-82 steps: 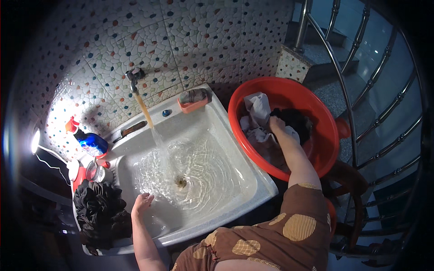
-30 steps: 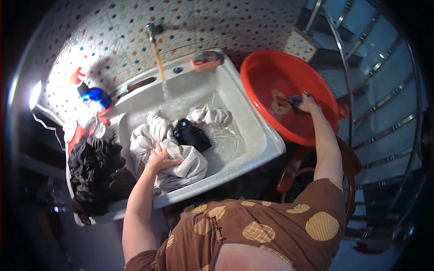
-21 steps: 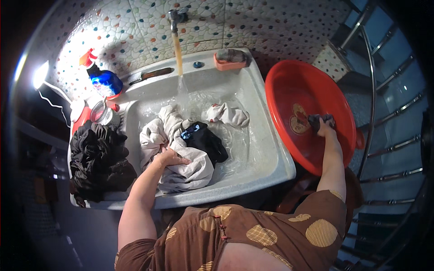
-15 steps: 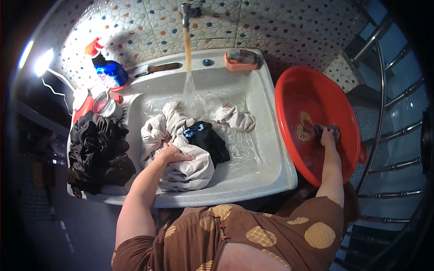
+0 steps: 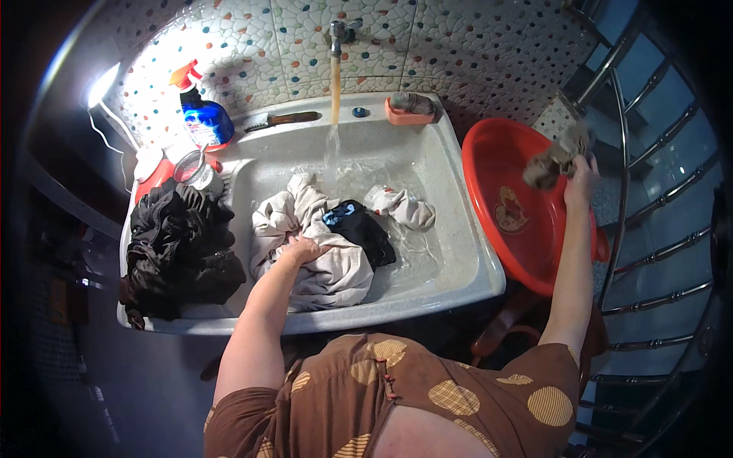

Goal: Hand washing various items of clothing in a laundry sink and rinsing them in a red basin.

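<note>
My right hand [image 5: 582, 182], raised at the far rim of the red basin [image 5: 471, 172], is closed on a crumpled grey-brown cloth [image 5: 553, 162]. Inside the sink [image 5: 477, 252], my left hand [image 5: 304, 249] presses into a bunched off-white cloth [image 5: 332, 281], its fingertips sunk in the folds. Against that cloth lies a wet black garment with light blue patches [image 5: 365, 235]. Farther right, a smaller white cloth with red spots [image 5: 403, 208] sits in the water. From the tap [image 5: 336, 38], water runs down behind the off-white cloth.
A dark garment heap [image 5: 179, 263] covers the sink's left ledge, near a strainer [image 5: 191, 168] and a blue spray bottle [image 5: 205, 118]. Along the back edge are a wooden-handled brush [image 5: 282, 120] and a pink soap dish [image 5: 408, 116]. Metal railings [image 5: 622, 198] stand at right.
My right hand has lifted the grey-brown cloth from inside the basin up to its far right rim. My left hand stays on the off-white cloth. The view has shifted slightly.
</note>
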Motion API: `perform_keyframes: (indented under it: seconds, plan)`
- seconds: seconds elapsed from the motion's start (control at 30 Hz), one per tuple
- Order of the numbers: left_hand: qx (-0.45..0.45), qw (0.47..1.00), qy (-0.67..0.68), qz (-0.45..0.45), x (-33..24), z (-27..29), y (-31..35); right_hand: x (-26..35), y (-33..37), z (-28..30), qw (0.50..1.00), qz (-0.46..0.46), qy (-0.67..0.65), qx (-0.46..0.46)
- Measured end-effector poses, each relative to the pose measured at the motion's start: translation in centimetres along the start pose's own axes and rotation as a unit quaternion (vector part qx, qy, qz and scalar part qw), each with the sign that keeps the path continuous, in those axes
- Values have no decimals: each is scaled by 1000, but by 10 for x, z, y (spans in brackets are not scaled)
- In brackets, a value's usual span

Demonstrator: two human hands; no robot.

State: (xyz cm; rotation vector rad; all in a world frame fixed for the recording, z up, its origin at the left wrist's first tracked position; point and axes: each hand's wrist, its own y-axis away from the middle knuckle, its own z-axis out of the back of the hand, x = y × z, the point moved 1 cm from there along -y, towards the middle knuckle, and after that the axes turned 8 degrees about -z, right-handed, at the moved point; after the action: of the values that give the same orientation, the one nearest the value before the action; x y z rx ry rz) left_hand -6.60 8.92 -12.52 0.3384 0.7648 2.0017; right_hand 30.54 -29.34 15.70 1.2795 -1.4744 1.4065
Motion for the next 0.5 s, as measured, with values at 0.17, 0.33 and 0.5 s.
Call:
perform_keyframes:
  seconds: [0.17,0.33,0.5]
  plan:
    - [2,975,-44,-217,36,5,8,34,94,-102,966,118,37,226]
    - [-19,933,-22,-358,62,41,39,-7,161,-157,690,-30,406,599]
    - [-299,937,151,-96,72,102,56,-120,171,-184,628,8,484,610]
